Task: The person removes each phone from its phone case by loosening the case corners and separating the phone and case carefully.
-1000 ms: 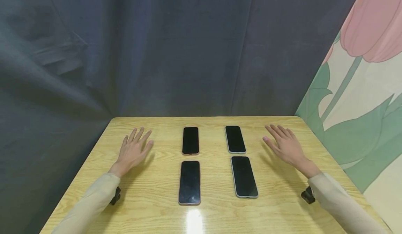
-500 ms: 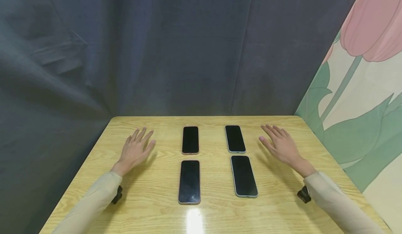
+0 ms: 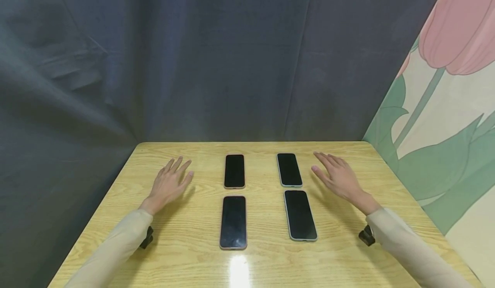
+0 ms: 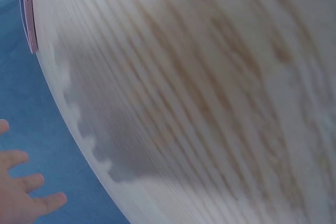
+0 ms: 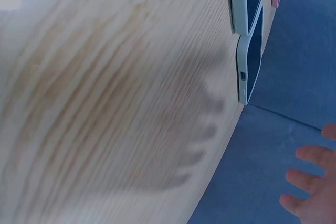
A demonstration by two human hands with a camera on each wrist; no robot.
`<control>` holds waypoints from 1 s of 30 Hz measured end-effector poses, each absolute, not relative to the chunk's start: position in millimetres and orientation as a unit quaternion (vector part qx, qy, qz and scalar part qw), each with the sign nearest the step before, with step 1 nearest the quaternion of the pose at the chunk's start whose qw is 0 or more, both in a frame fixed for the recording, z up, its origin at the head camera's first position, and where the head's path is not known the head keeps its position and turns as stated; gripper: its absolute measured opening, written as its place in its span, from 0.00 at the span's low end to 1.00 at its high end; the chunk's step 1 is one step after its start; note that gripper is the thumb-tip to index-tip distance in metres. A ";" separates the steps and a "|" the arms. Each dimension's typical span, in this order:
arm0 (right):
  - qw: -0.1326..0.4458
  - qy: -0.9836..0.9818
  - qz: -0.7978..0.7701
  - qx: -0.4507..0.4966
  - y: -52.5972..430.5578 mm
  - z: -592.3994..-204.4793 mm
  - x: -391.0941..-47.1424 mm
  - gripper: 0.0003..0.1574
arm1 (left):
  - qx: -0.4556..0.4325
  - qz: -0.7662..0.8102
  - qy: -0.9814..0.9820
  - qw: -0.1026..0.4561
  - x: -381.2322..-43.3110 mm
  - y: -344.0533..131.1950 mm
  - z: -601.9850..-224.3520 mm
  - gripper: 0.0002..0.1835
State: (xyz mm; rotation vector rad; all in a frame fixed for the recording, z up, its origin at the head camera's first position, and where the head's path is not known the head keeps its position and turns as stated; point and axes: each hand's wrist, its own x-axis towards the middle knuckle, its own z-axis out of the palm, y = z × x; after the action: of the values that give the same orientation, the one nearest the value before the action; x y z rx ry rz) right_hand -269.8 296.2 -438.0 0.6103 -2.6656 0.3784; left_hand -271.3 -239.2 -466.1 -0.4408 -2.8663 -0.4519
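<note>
Two smartphones with pink edges lie face up on the table, a far one (image 3: pixel 234 171) and a near one (image 3: pixel 233 222). To their right are two smartphones with pale blue edges, a far one (image 3: pixel 289 170) and a near one (image 3: pixel 300 215). My left hand (image 3: pixel 167 186), fingers spread, hovers over the table left of the pink-edged pair and holds nothing. Right of the blue-edged pair my right hand (image 3: pixel 340 180) hovers with straight fingers, nearest the far phone. Both hands cast shadows on the wood. The right wrist view shows the sides of the pale blue cases (image 5: pixel 242 72).
The light wood table (image 3: pixel 185 253) ends at a dark blue curtain (image 3: pixel 232 64) behind and at the left. A wall with painted tulips (image 3: pixel 456 150) borders the right side. Black wrist cameras (image 3: pixel 366 235) sit under both cuffs.
My right hand has moved left, closer to the blue-edged phones. My left hand has drifted slightly to the right. The phones stay in place.
</note>
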 end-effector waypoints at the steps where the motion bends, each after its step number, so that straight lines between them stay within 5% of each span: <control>1: 0.191 -0.947 0.135 0.219 294.9 -438.2 -270.6 0.36 | -0.150 -0.154 -0.971 0.103 -271.3 -238.8 -465.9 0.31; 30: 0.190 -0.937 0.166 0.242 253.6 -442.1 -278.2 0.34 | -0.155 -0.171 -0.968 0.099 -275.3 -223.4 -470.1 0.32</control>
State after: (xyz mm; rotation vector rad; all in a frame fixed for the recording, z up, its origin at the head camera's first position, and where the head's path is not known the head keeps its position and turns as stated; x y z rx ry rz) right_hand -278.2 253.6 -442.1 0.6801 -2.6337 0.4675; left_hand -275.3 -223.4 -470.1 -0.4585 -2.8623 -0.5042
